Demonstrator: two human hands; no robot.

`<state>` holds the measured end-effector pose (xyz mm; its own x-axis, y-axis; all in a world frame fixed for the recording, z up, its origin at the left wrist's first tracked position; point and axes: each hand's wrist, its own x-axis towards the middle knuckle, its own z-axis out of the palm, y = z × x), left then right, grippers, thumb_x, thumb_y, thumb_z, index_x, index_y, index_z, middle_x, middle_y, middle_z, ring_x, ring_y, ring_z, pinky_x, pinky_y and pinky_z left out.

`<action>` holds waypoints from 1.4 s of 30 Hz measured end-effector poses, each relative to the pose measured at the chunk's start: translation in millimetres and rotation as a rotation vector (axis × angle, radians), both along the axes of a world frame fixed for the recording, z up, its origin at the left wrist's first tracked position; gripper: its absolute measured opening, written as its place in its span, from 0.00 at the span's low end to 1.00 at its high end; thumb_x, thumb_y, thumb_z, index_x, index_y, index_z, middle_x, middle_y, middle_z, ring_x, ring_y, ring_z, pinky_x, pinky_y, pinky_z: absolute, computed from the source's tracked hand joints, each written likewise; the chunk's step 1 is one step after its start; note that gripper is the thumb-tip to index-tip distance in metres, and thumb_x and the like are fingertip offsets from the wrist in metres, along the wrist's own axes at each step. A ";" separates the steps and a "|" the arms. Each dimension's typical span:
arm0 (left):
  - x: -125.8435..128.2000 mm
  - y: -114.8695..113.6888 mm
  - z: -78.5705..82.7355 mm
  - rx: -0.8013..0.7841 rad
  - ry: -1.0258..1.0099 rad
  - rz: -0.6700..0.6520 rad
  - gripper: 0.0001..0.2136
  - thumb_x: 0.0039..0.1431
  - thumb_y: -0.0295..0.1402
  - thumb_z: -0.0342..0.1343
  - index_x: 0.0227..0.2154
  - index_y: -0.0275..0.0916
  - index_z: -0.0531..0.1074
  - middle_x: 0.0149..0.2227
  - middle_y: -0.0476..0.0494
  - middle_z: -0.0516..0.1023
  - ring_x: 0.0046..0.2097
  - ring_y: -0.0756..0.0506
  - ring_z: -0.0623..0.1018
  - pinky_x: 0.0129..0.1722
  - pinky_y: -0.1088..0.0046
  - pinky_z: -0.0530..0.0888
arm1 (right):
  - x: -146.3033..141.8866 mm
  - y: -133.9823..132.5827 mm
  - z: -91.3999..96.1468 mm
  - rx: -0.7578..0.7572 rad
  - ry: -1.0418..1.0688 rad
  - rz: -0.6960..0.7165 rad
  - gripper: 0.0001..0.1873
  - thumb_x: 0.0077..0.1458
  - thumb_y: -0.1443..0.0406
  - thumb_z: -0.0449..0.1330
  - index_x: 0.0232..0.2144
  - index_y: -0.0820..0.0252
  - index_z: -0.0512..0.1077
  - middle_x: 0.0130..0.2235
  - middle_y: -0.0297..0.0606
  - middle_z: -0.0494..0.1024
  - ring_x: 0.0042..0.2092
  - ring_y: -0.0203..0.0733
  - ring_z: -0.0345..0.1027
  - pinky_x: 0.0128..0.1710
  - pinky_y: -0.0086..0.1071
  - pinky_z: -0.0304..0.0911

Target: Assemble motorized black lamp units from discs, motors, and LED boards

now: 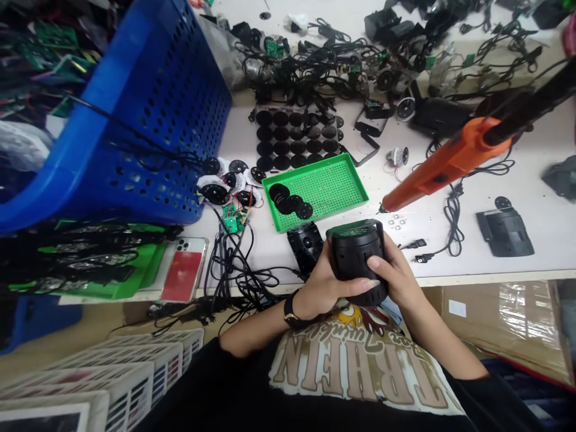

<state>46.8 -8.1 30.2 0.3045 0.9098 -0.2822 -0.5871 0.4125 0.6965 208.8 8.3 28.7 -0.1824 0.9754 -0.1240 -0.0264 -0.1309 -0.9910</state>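
Note:
My left hand (327,287) and my right hand (398,273) close around a black cylindrical housing (355,255) from both sides, near the front edge of the bench. Both thumbs press on its slotted side, and a dark bracket runs along its right. What the fingers do behind it is hidden. Just left of the housing lies a black moulded part (306,246). Beyond it, a green perforated tray (333,186) holds several black discs (292,203) and tiny bits. An orange electric screwdriver (445,162) slants in from the upper right, its tip above small white pieces (396,222).
A large blue basket (180,78) full of circuit boards and wires stands at left. Beside it are wired round parts (216,189), a phone (182,270) and cables (238,258). Black discs in rows (297,141) and tangled cords (310,72) lie behind. Another black housing (504,231) sits right.

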 end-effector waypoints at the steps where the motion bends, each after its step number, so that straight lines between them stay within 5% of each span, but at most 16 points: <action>1: 0.2 0.8 0.3 -0.001 -0.006 0.008 0.34 0.46 0.29 0.76 0.57 0.45 0.70 0.58 0.37 0.78 0.62 0.31 0.76 0.63 0.46 0.72 | -0.9 1.5 -1.0 -0.015 0.011 0.001 0.34 0.56 0.45 0.68 0.60 0.50 0.72 0.59 0.39 0.79 0.60 0.53 0.73 0.63 0.49 0.68; 6: -1.4 11.7 5.7 -0.131 -0.010 0.077 0.30 0.42 0.32 0.78 0.50 0.43 0.75 0.49 0.42 0.83 0.54 0.35 0.81 0.60 0.50 0.74 | -6.4 11.8 -6.5 -0.130 0.066 0.030 0.35 0.56 0.40 0.66 0.57 0.52 0.73 0.57 0.40 0.80 0.60 0.54 0.73 0.65 0.51 0.66; 10: -6.3 30.5 9.8 -0.258 -0.057 0.143 0.23 0.46 0.37 0.75 0.45 0.38 0.79 0.44 0.44 0.84 0.47 0.40 0.83 0.55 0.61 0.77 | -8.9 12.2 -3.5 -0.127 0.062 0.013 0.34 0.65 0.39 0.54 0.63 0.49 0.67 0.66 0.41 0.72 0.65 0.52 0.68 0.66 0.52 0.64; 14: -13.5 45.9 8.7 -0.349 -0.060 0.246 0.16 0.51 0.37 0.71 0.41 0.37 0.80 0.42 0.44 0.85 0.46 0.43 0.83 0.53 0.64 0.77 | -11.2 2.5 0.9 0.168 -0.154 -0.125 0.25 0.66 0.52 0.61 0.61 0.48 0.65 0.65 0.45 0.68 0.59 0.50 0.72 0.58 0.50 0.71; 19: -15.6 48.4 7.5 -0.357 -0.068 0.277 0.16 0.54 0.38 0.67 0.44 0.36 0.80 0.42 0.42 0.85 0.47 0.42 0.83 0.54 0.61 0.78 | -17.7 -3.6 -2.8 0.616 -0.575 -0.262 0.10 0.62 0.64 0.63 0.45 0.53 0.68 0.41 0.40 0.75 0.45 0.47 0.72 0.45 0.44 0.71; 33: -3.5 43.7 18.9 -0.453 -0.059 0.364 0.10 0.54 0.32 0.64 0.40 0.36 0.79 0.37 0.45 0.85 0.39 0.47 0.82 0.49 0.69 0.79 | -14.1 8.3 -22.4 1.023 -0.790 -0.250 0.13 0.61 0.74 0.60 0.45 0.54 0.70 0.38 0.40 0.81 0.40 0.45 0.74 0.46 0.45 0.74; 39: -3.3 37.9 16.8 -0.477 -0.042 0.381 0.12 0.49 0.29 0.69 0.37 0.37 0.78 0.37 0.48 0.85 0.38 0.49 0.81 0.48 0.72 0.78 | -5.6 6.4 -33.6 1.104 -0.783 -0.159 0.11 0.62 0.74 0.61 0.44 0.54 0.70 0.40 0.42 0.81 0.41 0.45 0.75 0.40 0.41 0.75; 42: -5.8 36.4 10.2 -0.463 0.007 0.369 0.13 0.46 0.30 0.70 0.37 0.37 0.78 0.36 0.49 0.84 0.37 0.49 0.81 0.47 0.72 0.78 | -6.0 1.4 -27.8 1.020 -0.705 -0.136 0.10 0.62 0.73 0.59 0.39 0.53 0.68 0.37 0.38 0.78 0.40 0.44 0.73 0.38 0.40 0.73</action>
